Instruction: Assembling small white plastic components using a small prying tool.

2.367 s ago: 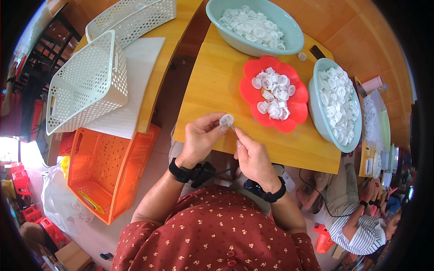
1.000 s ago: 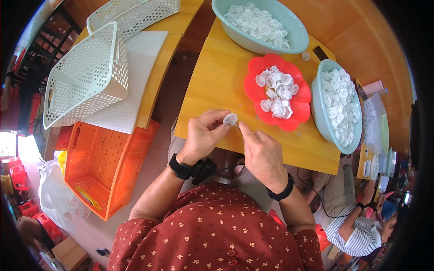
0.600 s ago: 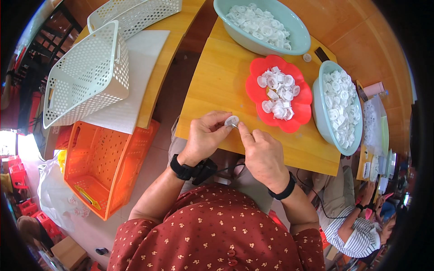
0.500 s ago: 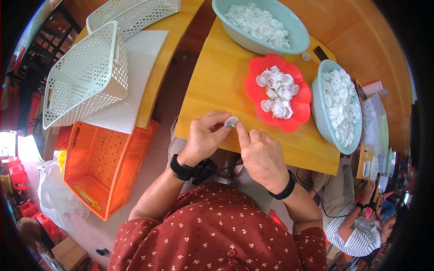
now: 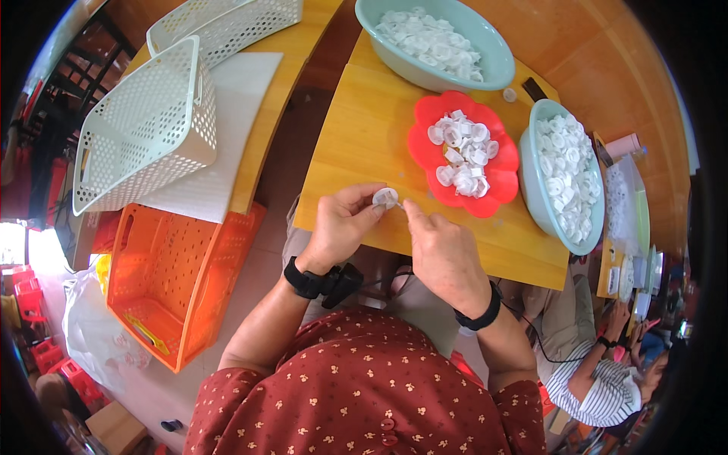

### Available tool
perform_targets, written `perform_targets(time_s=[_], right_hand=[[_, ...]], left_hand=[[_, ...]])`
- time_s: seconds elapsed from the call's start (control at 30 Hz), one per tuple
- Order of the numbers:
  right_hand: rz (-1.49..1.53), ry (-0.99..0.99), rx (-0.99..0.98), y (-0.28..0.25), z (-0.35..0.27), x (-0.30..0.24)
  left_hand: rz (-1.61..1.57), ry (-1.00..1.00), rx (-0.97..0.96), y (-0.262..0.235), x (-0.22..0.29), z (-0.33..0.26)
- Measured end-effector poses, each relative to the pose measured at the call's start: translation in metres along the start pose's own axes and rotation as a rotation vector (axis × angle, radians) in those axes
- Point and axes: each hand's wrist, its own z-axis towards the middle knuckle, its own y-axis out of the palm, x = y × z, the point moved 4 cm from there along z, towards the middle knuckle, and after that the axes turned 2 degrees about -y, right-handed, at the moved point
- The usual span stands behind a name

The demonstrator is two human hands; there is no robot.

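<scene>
Over the near edge of the wooden table (image 5: 341, 152), my left hand (image 5: 334, 230) pinches a small round white plastic part (image 5: 385, 198) between thumb and fingers. My right hand (image 5: 449, 262) is closed, with its index finger pointing at that part. A thin metallic-looking tip (image 5: 400, 205) shows by the right fingertip; the rest of it is hidden in the hand. Beyond the hands, similar white plastic parts (image 5: 466, 148) lie heaped in a red flower-shaped bowl (image 5: 504, 155).
Two pale green basins, one at the back (image 5: 425, 74) and one at the right (image 5: 547, 201), hold many white parts. White perforated baskets (image 5: 144, 144) stand on a left-hand table, above an orange crate (image 5: 163, 265). Someone in a striped shirt (image 5: 599, 387) sits at right.
My right hand has drawn back slightly to the right from the white part. In my left hand the part has tilted, showing more of its round face.
</scene>
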Motion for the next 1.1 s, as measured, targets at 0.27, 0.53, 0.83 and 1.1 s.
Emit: perform_targets(time_s=[0.27, 0.53, 0.83, 1.1], right_hand=[[0.107, 0.115, 0.070, 0.006, -0.005, 0.000], [0.118, 0.138, 0.021, 0.007, -0.002, 0.003], [0.346, 0.062, -0.096, 0.010, 0.007, 0.020], [0.643, 0.113, 0.013, 0.013, 0.004, 0.020]], left_hand=[[0.043, 0.026, -0.021, 0.002, 0.005, -0.001], [0.107, 0.045, -0.029, 0.002, 0.002, -0.001], [0.193, 0.081, -0.028, 0.001, 0.007, -0.003], [0.167, 0.103, 0.001, 0.003, 0.004, -0.002]])
